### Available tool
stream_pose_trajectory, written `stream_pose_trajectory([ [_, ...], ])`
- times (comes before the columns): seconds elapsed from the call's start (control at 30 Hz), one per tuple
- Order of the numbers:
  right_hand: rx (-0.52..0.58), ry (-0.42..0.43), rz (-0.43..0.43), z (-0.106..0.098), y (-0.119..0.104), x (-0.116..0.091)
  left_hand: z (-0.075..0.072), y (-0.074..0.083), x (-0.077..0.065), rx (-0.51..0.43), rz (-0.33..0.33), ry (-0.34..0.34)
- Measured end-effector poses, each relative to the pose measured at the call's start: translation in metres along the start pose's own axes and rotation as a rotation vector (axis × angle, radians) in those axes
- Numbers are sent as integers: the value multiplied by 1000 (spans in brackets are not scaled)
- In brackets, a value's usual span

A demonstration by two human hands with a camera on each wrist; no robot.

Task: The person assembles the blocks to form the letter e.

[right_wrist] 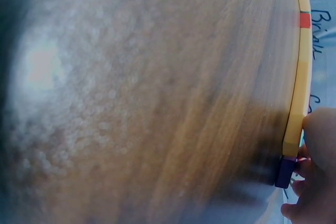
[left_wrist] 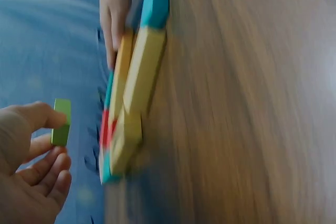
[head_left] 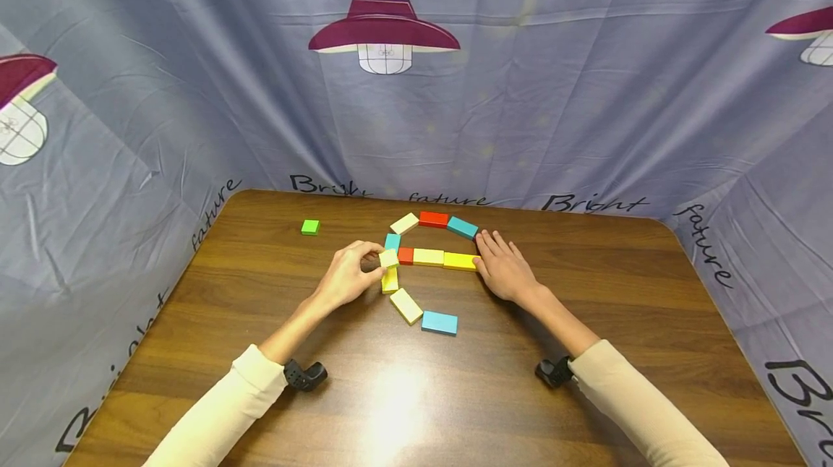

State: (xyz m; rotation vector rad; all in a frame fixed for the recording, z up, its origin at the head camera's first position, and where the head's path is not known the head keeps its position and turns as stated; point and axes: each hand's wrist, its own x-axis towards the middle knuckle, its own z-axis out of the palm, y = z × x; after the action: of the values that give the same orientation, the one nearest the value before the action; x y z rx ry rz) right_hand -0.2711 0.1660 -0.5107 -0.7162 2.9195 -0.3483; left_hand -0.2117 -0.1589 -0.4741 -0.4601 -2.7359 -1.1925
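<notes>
Between thumb and fingertips my left hand (head_left: 348,275) pinches a small light green block (left_wrist: 61,121), raised over the left side of a curved line of blocks. Beneath it in the head view lie a blue block (head_left: 392,241) and a yellow block (head_left: 390,281). My right hand (head_left: 504,264) lies with fingers extended at the right end of the arrangement. Its thumb meets the end of a long yellow block (head_left: 460,261), and the fingertips are right by a blue block (head_left: 463,227). The right wrist view shows a dark purple block (right_wrist: 285,171) beside these fingers, hidden under the hand from above.
A pale yellow block (head_left: 405,223) and a red block (head_left: 433,219) continue the curve at the back. Towards the front lie another pale block (head_left: 406,306) and a blue block (head_left: 439,322). A lone green block (head_left: 310,227) sits back left. Curtains (head_left: 416,127) border the wooden table (head_left: 586,272).
</notes>
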Motion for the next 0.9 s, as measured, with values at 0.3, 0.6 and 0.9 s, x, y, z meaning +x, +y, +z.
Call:
stream_pose_trajectory([
  [0.3, -1, 4, 4, 1, 0, -1, 51, 40, -3, -36, 239, -166],
  [0.6, -8, 12, 11, 2, -1, -2, 91, 63, -12, -8, 322, -328],
  [0.9, -7, 5, 12, 0, -1, -2, 108, 67, -14, 52, 320, -383],
])
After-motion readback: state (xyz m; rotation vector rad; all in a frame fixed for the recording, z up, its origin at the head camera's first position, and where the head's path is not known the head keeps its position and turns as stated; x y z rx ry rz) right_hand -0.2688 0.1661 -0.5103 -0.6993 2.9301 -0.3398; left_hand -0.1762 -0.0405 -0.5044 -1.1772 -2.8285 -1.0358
